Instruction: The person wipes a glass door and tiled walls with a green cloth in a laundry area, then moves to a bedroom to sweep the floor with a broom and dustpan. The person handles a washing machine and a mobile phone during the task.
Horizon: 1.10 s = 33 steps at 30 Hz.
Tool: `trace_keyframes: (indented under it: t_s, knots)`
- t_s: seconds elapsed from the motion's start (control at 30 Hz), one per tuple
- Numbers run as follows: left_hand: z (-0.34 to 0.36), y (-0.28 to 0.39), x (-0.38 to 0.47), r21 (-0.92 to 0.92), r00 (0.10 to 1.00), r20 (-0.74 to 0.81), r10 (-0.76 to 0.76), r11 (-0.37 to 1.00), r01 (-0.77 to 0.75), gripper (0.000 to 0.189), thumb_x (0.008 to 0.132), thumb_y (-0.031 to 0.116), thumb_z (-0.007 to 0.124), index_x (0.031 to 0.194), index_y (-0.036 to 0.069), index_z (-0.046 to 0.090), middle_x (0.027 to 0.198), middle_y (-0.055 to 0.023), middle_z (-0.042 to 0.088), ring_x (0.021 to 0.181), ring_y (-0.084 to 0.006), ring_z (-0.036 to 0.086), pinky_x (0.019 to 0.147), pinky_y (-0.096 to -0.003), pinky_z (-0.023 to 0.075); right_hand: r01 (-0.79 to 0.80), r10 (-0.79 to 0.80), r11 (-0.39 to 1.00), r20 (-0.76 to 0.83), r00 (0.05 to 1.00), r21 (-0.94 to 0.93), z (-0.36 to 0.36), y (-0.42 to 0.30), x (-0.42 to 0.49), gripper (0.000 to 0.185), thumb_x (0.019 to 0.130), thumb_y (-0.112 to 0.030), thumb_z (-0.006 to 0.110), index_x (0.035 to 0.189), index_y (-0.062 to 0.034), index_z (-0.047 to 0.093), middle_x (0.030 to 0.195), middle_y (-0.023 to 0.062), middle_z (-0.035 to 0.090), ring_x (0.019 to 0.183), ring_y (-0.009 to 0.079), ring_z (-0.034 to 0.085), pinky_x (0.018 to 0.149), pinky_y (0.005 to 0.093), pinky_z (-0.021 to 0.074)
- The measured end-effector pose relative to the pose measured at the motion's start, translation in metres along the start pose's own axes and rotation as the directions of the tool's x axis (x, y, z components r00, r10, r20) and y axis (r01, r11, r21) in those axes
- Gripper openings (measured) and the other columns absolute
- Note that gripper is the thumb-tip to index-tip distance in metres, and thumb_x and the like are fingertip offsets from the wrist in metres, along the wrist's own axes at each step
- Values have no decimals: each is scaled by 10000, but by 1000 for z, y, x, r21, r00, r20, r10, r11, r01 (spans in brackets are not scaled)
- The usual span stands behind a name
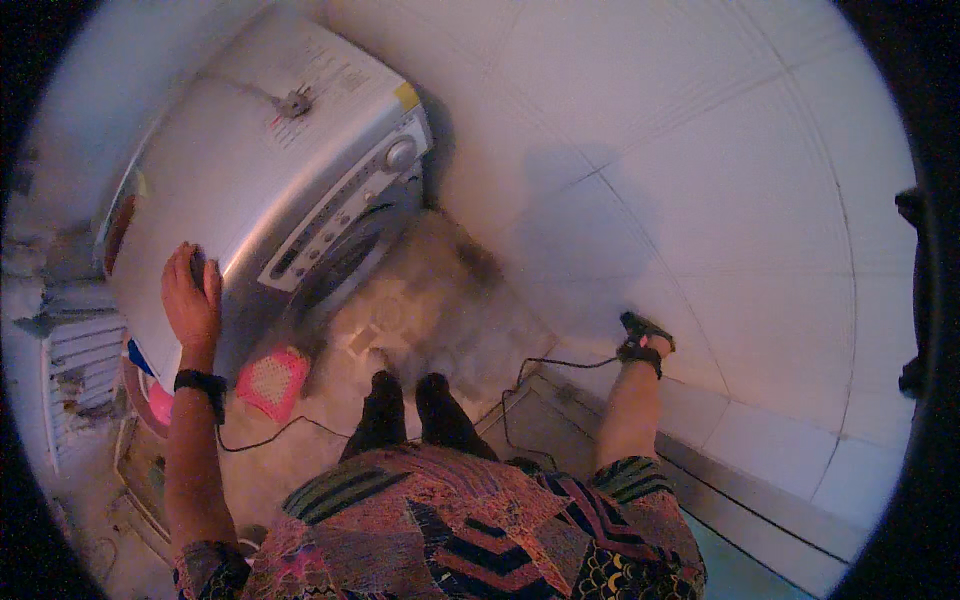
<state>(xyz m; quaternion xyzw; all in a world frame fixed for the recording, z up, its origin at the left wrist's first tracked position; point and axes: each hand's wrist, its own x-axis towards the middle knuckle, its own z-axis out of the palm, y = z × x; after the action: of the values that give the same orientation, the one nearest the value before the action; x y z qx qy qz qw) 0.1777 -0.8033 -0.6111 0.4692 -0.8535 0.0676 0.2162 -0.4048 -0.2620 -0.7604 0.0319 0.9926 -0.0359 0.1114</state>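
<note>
My left hand lies palm down at the near edge of the silver top of a front-loading washing machine, thumb apart from the fingers. A dark patch shows between thumb and fingers; whether it is shadow or an object is unclear. A power plug with its cord rests further back on the machine top. My right hand is out to the right, near the tiled wall; its fingers are dark, and whether it holds something cannot be told. Both wrists wear black bands with thin black cables.
The control panel and round door face a patterned floor. A pink perforated plastic item lies below the machine. A white slatted rack stands at the left. Large tiles cover the wall; a ledge runs along the lower right.
</note>
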Motion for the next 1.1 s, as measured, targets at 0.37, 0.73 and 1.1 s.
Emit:
trace_keyframes:
  t_s: [0.37,0.73,1.1]
  knots:
    - [4,0,2,-46,996,54,-65,997,67,379,892,279,625,1191,50,582,1264,-169,587,1166,-361,541,1018,-433,411,314,-332,930,70,941,190,95,-181,-20,592,779,-540,662,1143,-73,682,1132,77,693,1047,254,647,867,366,495]
    - [-2,10,6,-41,996,9,-91,995,91,382,842,249,654,1166,59,583,1264,-153,584,1165,-347,542,1008,-433,410,611,-717,670,157,679,421,130,-370,-41,645,723,-501,771,1167,-45,667,1146,104,687,1053,258,642,903,367,491]
    - [-4,14,8,-48,994,25,-106,993,107,382,843,241,654,1172,63,579,1278,-147,571,1181,-341,527,1016,-435,403,595,-790,487,33,612,639,95,-481,-64,559,810,-403,729,1234,-56,622,1245,124,646,1150,312,609,974,392,477]
